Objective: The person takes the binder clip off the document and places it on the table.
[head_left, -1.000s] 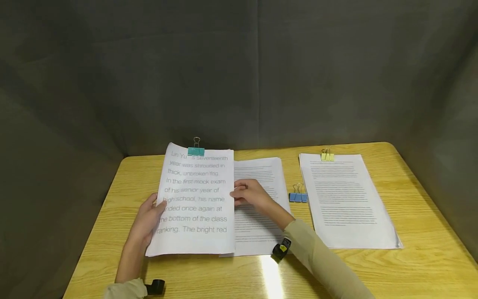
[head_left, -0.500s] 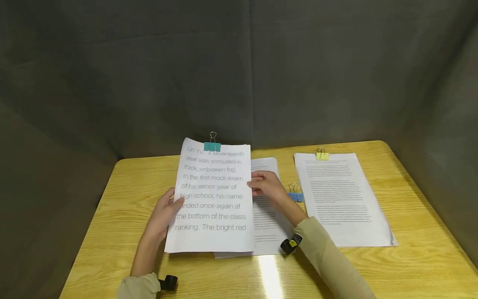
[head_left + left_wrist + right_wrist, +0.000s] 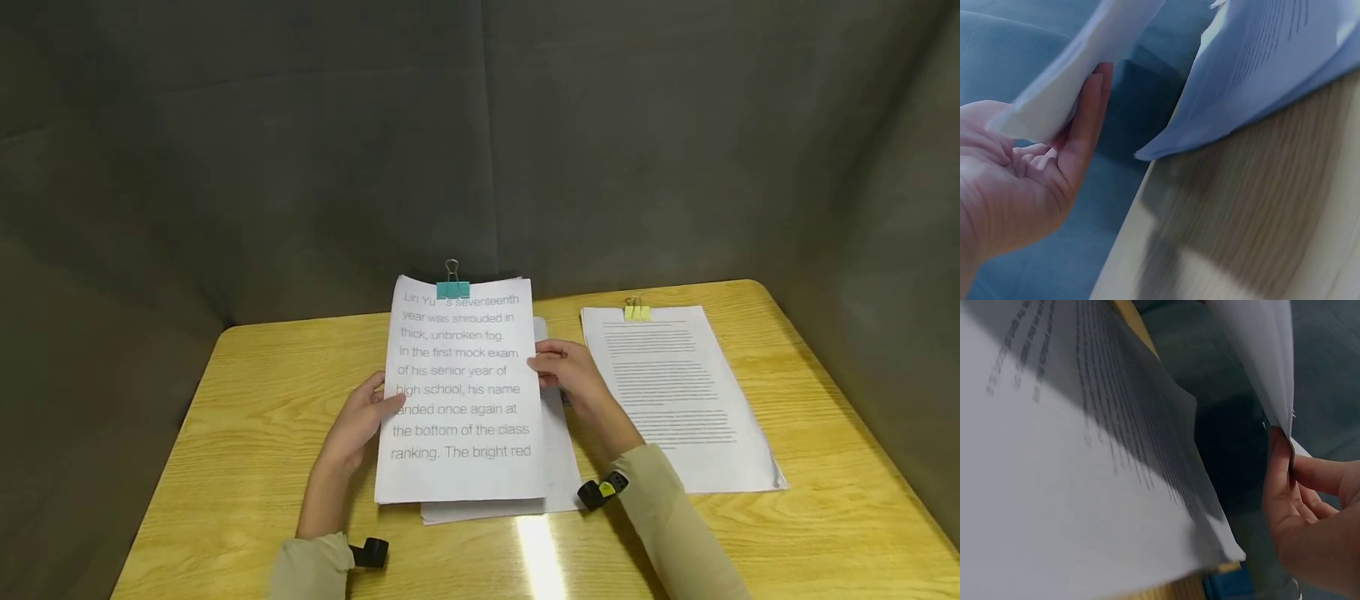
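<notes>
A sheaf of large-print paper (image 3: 461, 479) is held up above the table, with a teal binder clip (image 3: 453, 290) on its top edge. My left hand (image 3: 358, 421) grips its left edge, thumb on the front and fingers behind, as the left wrist view also shows. On the opposite edge my right hand (image 3: 576, 379) pinches the paper between thumb and fingers. Beneath it lies another stack of printed sheets (image 3: 561, 467), mostly covered in the head view; its small lines of text show in the right wrist view.
To the right lies a stack of printed paper (image 3: 675, 392) with a yellow binder clip (image 3: 637, 312) at its top. A blue binder clip (image 3: 566, 399) is almost hidden behind my right hand. The wooden table (image 3: 262, 400) ends at a dark curtain (image 3: 337, 167).
Both hands have carried the teal-clipped sheaf to the right, over the middle stack, covering most of it. The blue clip has become nearly hidden. The view has shifted slightly.
</notes>
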`<state>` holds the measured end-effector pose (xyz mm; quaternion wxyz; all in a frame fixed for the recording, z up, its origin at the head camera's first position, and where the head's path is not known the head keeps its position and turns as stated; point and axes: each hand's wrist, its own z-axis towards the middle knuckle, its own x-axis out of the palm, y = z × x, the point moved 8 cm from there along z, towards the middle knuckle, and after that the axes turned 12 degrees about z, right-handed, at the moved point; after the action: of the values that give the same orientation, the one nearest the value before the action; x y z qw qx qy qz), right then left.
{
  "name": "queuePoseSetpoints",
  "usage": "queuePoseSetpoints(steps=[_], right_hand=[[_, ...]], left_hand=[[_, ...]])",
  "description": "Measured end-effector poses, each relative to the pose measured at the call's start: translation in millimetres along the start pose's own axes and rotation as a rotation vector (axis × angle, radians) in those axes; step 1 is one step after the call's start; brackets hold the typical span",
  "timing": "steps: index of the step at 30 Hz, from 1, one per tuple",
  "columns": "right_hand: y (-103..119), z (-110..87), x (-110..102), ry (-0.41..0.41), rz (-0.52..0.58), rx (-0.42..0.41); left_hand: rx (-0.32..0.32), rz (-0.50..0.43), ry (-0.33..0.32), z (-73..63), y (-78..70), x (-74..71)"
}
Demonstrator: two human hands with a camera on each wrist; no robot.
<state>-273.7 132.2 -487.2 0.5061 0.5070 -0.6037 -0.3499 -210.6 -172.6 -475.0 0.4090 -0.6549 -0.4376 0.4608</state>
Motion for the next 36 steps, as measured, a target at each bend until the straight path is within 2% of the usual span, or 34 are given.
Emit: queuePoseSetpoints(steps=[8,17,27,31,36], right_hand=[[7,-6.2,-19,0.030,-0.007,-0.038],[10,-12.8,-35,0.038,0.013,-0.043],[19,-18.7,-34,0.091,-0.048,-0.073],[36,-17.7,-36,0.088,-0.043,-0.106],[67,-13.9,-47,0.024,0.010,-0.158]], left_hand=[[-0.040,-0.129,0.043,8.8,6.0,19.2],[-0.037,-0.148,0.101,17.9,5.2,41.1],[-0.053,-0.207,0.003,21.9,10.8,49.3],[-0.060,-0.229,-0.027,20.9,12.2,49.2],[-0.068,-0.226,-0.035,20.9,14.0,50.5]])
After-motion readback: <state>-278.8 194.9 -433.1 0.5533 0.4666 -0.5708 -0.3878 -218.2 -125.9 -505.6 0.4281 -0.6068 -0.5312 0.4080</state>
